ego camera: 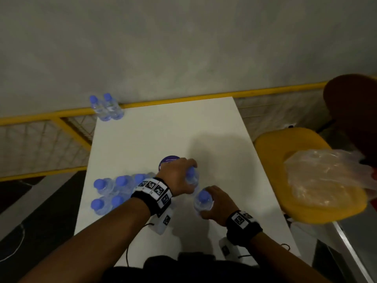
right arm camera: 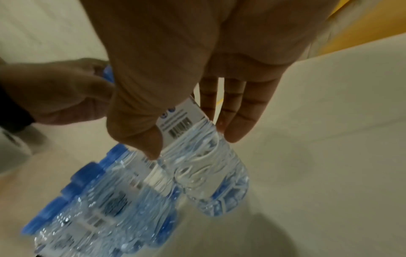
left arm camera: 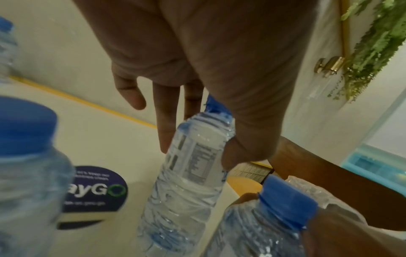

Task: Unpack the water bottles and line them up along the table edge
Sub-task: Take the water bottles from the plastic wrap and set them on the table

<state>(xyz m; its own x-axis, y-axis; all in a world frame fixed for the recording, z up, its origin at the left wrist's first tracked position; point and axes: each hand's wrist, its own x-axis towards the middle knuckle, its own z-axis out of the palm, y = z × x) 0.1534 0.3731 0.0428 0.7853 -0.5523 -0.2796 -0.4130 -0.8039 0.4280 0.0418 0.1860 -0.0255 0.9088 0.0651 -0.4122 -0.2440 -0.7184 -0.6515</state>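
Note:
My left hand (ego camera: 181, 177) grips a clear blue-capped water bottle (ego camera: 191, 178) near its top, at the middle of the white table (ego camera: 204, 123). In the left wrist view the thumb and fingers wrap that bottle (left arm camera: 193, 173), which leans slightly. Just to its right, my right hand (ego camera: 215, 205) holds a second bottle (ego camera: 203, 201) round the label; the right wrist view shows this bottle (right arm camera: 208, 173) pinched between thumb and fingers. Several more bottles (ego camera: 114, 193) stand clustered at the near left. Two bottles (ego camera: 106, 107) stand at the table's far left corner.
A round dark purple sticker (ego camera: 169, 160) lies on the table just beyond my left hand. A yellow chair (ego camera: 285, 144) with crumpled clear plastic wrap (ego camera: 326, 180) stands to the right. A yellow railing (ego camera: 183, 99) runs behind the table's far edge.

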